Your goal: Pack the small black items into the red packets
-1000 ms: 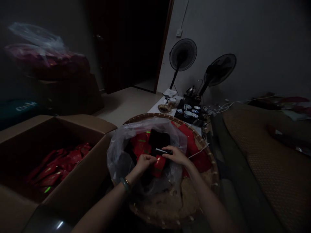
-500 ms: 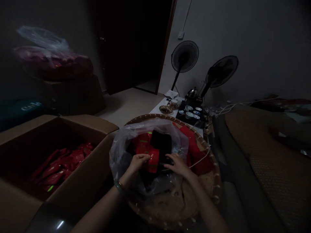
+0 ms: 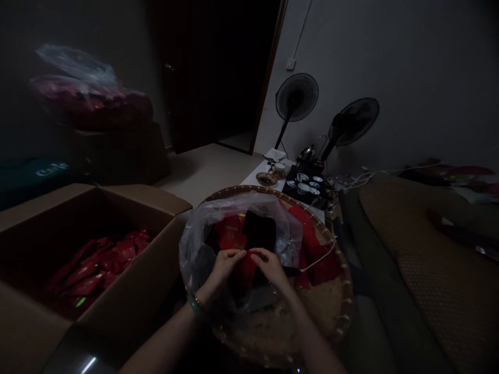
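Left hand (image 3: pixel 225 266) and right hand (image 3: pixel 271 268) both have a fingertip grip on a red packet's (image 3: pixel 245 270) far edge. Guessing light, bendy, maybe slick, so pinch edges, don't squash. Plastic bag (image 3: pixel 195 231) underneath, round basket (image 3: pixel 322 306) around that.

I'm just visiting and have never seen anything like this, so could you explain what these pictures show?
There's no robot here: these are a person's bare hands, seen by one camera worn on the head, looking forward and down. The left hand and right hand pinch the upper edge of a red piece. A dark item with a white cord shows beside the right hand, too dim to identify. Below, a round woven tray bears a clear plastic bag and more red pieces. To the left, an open cardboard box holds red packets.
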`<state>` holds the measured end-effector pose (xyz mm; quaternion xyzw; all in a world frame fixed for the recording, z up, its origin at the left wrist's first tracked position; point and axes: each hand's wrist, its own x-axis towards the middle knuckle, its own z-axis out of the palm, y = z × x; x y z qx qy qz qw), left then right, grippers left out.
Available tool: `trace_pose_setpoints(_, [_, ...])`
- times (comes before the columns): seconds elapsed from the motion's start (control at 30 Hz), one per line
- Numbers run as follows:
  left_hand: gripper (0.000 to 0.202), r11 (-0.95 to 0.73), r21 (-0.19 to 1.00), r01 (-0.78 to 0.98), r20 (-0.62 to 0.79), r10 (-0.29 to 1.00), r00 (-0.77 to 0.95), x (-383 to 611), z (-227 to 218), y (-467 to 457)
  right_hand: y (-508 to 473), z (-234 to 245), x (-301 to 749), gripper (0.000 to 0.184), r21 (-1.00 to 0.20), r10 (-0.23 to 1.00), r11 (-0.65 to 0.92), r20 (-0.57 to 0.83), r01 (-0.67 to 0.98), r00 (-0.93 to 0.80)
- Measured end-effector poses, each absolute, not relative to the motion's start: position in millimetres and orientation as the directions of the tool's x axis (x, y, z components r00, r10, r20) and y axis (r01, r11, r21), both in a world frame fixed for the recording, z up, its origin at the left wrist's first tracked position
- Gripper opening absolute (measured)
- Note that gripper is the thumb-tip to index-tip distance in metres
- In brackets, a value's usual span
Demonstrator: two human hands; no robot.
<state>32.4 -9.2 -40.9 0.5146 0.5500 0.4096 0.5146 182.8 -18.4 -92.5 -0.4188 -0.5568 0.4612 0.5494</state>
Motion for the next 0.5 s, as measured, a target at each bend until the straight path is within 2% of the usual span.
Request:
trace_pose_setpoints(0.1, [0.037, 0.165, 0.985, 0.053, -0.168, 0.984, 0.054, 33, -45, -11, -22, -105, 178, 0.024, -0.986, 0.985, 0.135, 0.144, -0.099, -0.095])
trace_pose_setpoints(0.2, [0.037, 0.206, 0.979, 0.009, -0.204, 0.962, 0.184, 35, -49, -17, -21, -108, 176, 0.030, -0.989, 0.997, 0.057, 0.064, -0.133, -0.047])
trace_pose_setpoints(0.27, [0.034, 0.242, 0.970, 0.020, -0.238, 0.931, 0.279, 34, -48, -22, -18, -104, 176, 0.035, -0.975, 0.998, 0.033, 0.042, -0.220, -0.035])
trace_pose_setpoints(0.3, [0.031, 0.242, 0.970, -0.002, -0.233, 0.936, 0.264, 31, -45, -23, -15, -101, 176, 0.039, -0.963, 0.999, 0.022, 0.033, -0.268, -0.038])
trace_pose_setpoints(0.37, [0.027, 0.174, 0.977, -0.120, -0.165, 0.983, 0.083, 21, -34, -23, -10, -96, 176, 0.046, -0.943, 1.000, 0.008, 0.015, -0.332, -0.020])
trace_pose_setpoints(0.4, [0.028, 0.055, 0.968, -0.246, -0.085, 0.990, -0.116, 13, -25, -21, -8, -95, 174, 0.047, -0.945, 1.000, 0.012, 0.013, -0.325, -0.001])
trace_pose_setpoints(0.47, [0.031, -0.136, 0.934, -0.330, 0.031, 0.951, -0.306, -4, -4, -16, -5, -96, 167, 0.042, -0.978, 0.998, 0.060, 0.058, -0.198, 0.016])
trace_pose_setpoints(0.5, [0.031, -0.288, 0.872, -0.395, 0.122, 0.910, -0.396, -12, 6, -13, -5, -97, 162, 0.037, -0.990, 0.993, 0.117, 0.117, -0.076, -0.003])
